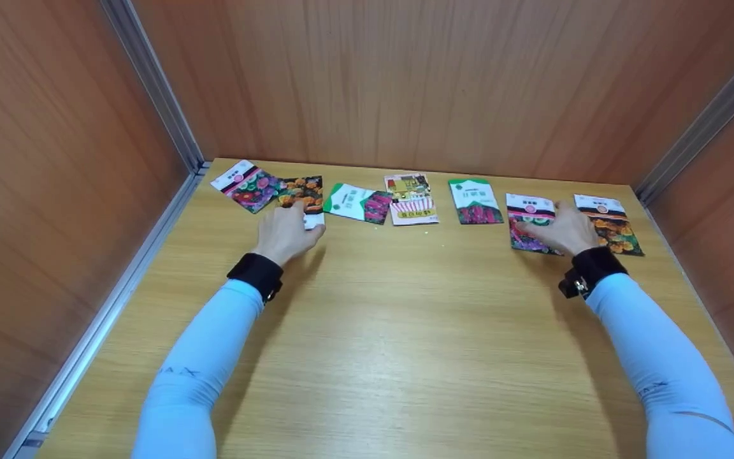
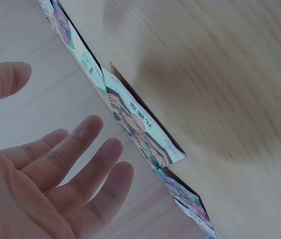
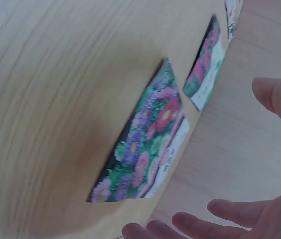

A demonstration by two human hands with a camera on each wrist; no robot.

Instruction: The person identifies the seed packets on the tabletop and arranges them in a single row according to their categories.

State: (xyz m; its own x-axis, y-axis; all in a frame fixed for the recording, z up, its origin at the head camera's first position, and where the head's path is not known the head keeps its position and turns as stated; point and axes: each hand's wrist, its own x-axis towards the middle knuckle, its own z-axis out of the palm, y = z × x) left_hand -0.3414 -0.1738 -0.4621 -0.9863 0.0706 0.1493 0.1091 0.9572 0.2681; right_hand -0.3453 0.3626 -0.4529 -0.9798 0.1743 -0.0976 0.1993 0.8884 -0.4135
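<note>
Several flower seed packets lie in a row along the far side of a wooden table (image 1: 405, 331). My left hand (image 1: 287, 231) is over the near end of a black packet with orange flowers (image 1: 304, 190). In the left wrist view the left hand (image 2: 56, 174) is spread, its fingers straight, just short of that orange-flower packet (image 2: 140, 124). My right hand (image 1: 561, 231) is over a packet with pink and purple flowers (image 1: 528, 217). From the right wrist the right hand (image 3: 260, 219) shows open beside the pink-flower packet (image 3: 150, 149), holding nothing.
Other packets: a striped one (image 1: 246, 185) at far left, a green-and-white one (image 1: 357, 203), a yellow-and-pink one (image 1: 410, 199), a green one (image 1: 475, 201), an orange-flower one (image 1: 609, 223) at far right. Wooden walls close in the table on three sides.
</note>
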